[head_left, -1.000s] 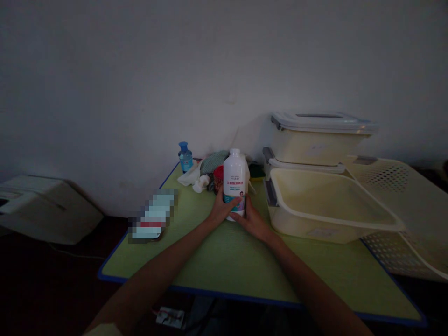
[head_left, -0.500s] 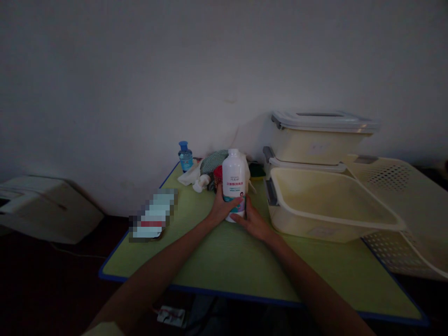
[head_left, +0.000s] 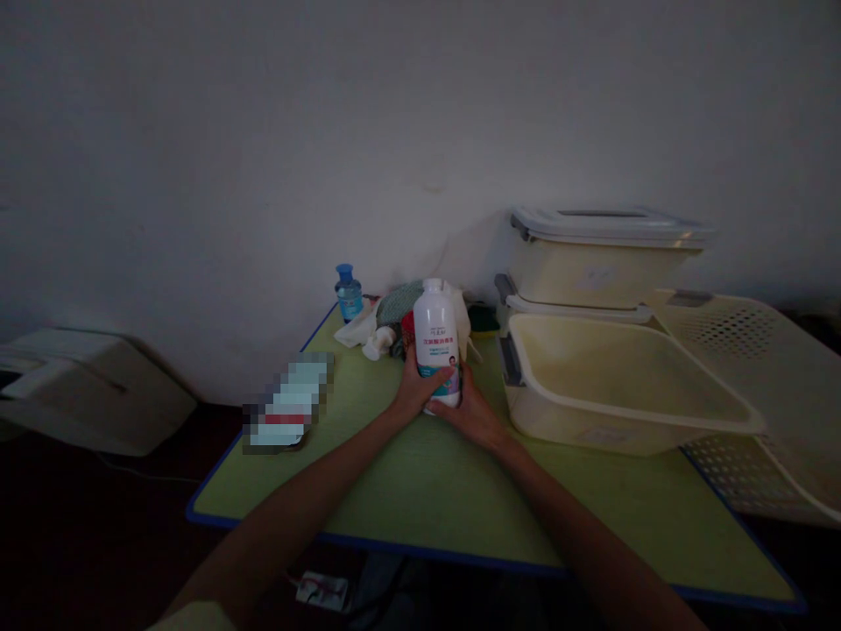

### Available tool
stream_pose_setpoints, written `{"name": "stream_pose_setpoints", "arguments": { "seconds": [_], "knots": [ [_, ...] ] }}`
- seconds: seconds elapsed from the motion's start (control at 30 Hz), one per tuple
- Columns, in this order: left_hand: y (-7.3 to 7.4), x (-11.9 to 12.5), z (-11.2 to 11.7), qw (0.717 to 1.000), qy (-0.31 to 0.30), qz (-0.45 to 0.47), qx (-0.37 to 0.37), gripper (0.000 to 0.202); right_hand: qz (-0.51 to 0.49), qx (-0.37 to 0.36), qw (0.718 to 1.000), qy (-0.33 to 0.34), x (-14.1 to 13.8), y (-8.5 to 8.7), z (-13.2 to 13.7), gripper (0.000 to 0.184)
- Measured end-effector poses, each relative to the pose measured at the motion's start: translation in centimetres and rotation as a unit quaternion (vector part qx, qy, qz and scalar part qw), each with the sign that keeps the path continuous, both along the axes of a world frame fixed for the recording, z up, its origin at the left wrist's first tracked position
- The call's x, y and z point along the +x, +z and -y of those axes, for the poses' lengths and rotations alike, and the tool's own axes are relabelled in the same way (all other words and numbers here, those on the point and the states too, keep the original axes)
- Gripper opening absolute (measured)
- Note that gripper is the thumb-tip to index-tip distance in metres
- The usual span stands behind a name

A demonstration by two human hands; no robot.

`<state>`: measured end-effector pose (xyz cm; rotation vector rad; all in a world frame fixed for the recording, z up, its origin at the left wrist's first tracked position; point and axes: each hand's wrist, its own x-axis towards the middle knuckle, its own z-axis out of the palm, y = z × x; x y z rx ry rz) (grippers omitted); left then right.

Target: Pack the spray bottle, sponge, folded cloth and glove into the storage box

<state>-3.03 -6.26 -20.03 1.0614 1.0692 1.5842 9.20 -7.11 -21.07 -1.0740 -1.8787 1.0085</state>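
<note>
A white plastic bottle (head_left: pixel 435 329) with red print and a green and purple label is held between both hands over the middle of the table. It leans slightly to the left, and its neck shows no cap. My left hand (head_left: pixel 416 386) wraps its left side, thumb across the front label. On the lower right side, my right hand (head_left: pixel 471 407) grips it, thumb near the base. Just behind the bottle are a red item (head_left: pixel 408 329), a grey-green cloth (head_left: pixel 399 305) and a white pump head (head_left: pixel 378 343). Whether the base touches the table is hard to tell.
A blue bottle (head_left: pixel 348 294) stands at the back left of the green table (head_left: pixel 420 491). A blurred phone-like object (head_left: pixel 289 403) lies at the left edge. To the right are an open cream bin (head_left: pixel 618 429), a lidded box (head_left: pixel 597 263) and a perforated basket (head_left: pixel 788 394).
The white bottle has tipped a little to the left at its top and shifted slightly. Both hands keep their hold, with the right thumb moved a little left and down.
</note>
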Motion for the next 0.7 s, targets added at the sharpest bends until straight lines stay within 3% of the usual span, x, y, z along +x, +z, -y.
{"name": "stream_pose_setpoints", "arguments": {
  "seconds": [0.37, 0.7],
  "knots": [
    [-0.44, -0.22, -0.02, 1.0, -0.012, -0.017, 0.02, 0.062, -0.016, 0.03, 0.999, -0.006, -0.21, -0.27, 0.09, 0.069],
    [-0.54, -0.42, -0.01, 0.999, -0.035, -0.023, 0.034, 0.063, -0.026, 0.011, 1.0, -0.003, -0.29, 0.06, 0.38, 0.073]
  ]
}}
